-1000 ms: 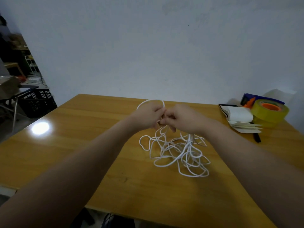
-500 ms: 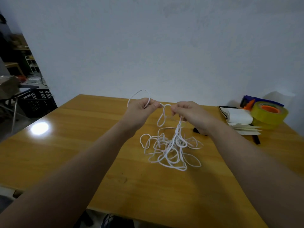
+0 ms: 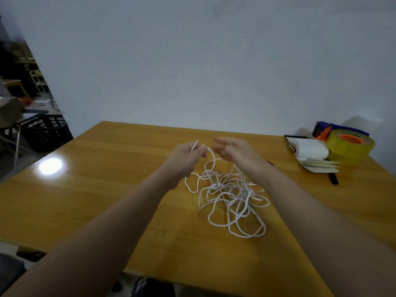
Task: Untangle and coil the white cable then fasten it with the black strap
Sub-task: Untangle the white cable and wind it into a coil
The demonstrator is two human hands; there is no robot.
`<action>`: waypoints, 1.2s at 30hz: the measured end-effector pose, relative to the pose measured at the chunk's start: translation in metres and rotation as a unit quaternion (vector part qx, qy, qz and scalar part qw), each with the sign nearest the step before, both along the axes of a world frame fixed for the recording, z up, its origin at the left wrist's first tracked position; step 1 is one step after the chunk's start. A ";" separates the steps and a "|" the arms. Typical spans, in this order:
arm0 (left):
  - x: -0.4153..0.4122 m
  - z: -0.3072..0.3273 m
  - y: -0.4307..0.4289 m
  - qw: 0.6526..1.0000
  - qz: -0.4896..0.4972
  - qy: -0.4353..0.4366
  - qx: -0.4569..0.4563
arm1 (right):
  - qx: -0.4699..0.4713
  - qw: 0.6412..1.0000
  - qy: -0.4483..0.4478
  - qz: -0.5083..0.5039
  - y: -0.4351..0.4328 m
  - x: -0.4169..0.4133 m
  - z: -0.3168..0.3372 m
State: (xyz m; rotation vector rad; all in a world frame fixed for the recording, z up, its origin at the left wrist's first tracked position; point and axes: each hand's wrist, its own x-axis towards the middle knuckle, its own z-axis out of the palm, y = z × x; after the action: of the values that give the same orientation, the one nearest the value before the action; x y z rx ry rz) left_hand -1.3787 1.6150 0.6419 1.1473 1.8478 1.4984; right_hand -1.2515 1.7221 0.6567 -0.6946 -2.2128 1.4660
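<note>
Wooden table [image 3: 107,200]: glossy orange-brown top, with a bright glare patch near its left edge. Mid-table in front of me, the white cable [image 3: 233,202] lies in a loose tangle of overlapping loops, and one strand rises off the surface at the far side. At the far right corner an open notebook [image 3: 310,151] lies flat. A yellow tape roll [image 3: 351,148] sits just beside it, with a blue dispenser [image 3: 321,128] behind. A thin black object [image 3: 333,179] lies at the notebook's near edge; I cannot identify it.
</note>
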 end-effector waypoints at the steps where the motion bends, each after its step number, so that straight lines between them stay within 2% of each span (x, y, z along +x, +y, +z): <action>1: 0.002 0.000 0.002 1.000 0.001 0.019 -0.005 | -0.072 0.995 0.059 0.023 -0.007 0.001 0.004; 2: 0.004 0.001 0.003 1.000 -0.001 0.030 -0.007 | -0.080 0.994 0.062 0.044 -0.011 0.001 0.007; 5: 0.007 0.006 0.007 1.000 -0.009 0.003 -0.004 | 0.029 0.995 -0.020 0.094 -0.017 0.002 0.000; 7: 0.004 0.011 0.007 0.994 -0.031 -0.108 -0.004 | 0.036 0.997 0.005 0.065 -0.016 0.001 -0.008; 9: -0.002 0.016 0.003 0.967 -0.083 -0.239 -0.035 | 0.051 0.997 0.066 0.003 -0.010 0.000 -0.013; 11: -0.003 0.019 -0.001 0.929 -0.153 -0.327 -0.078 | 0.032 0.994 0.104 -0.014 -0.001 0.002 -0.016; 15: 0.001 0.022 -0.001 0.884 -0.246 -0.390 -0.078 | -0.096 0.987 0.074 0.105 0.000 0.008 -0.013; 17: 0.001 0.021 0.001 0.881 -0.242 -0.401 -0.064 | -0.112 0.983 0.072 0.124 -0.003 0.008 -0.012; 19: -0.002 0.018 0.002 0.895 -0.194 -0.398 -0.054 | -0.100 0.987 0.081 0.096 -0.003 0.005 -0.012; 23: -0.003 0.006 0.005 0.946 -0.083 -0.311 -0.024 | -0.106 0.988 0.091 0.065 0.004 0.001 -0.009; 27: -0.003 0.006 0.005 0.961 -0.058 -0.270 -0.003 | -0.151 0.982 0.093 0.064 0.004 0.002 -0.008; 31: -0.003 0.007 0.003 0.963 -0.111 -0.245 -0.036 | -0.115 0.990 0.074 0.039 0.010 0.000 -0.012; 35: 0.003 0.008 0.004 0.940 -0.118 -0.316 -0.058 | -0.069 0.996 0.047 0.036 0.006 0.002 -0.007; 36: 0.005 0.008 0.005 0.943 -0.108 -0.310 -0.060 | -0.047 0.998 0.030 0.033 0.004 0.002 -0.006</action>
State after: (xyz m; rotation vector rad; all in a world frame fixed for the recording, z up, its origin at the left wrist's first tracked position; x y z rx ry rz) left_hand -1.3740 1.6199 0.6501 0.6809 1.3125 1.3887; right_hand -1.2494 1.7265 0.6508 -0.6050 -2.1521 1.6108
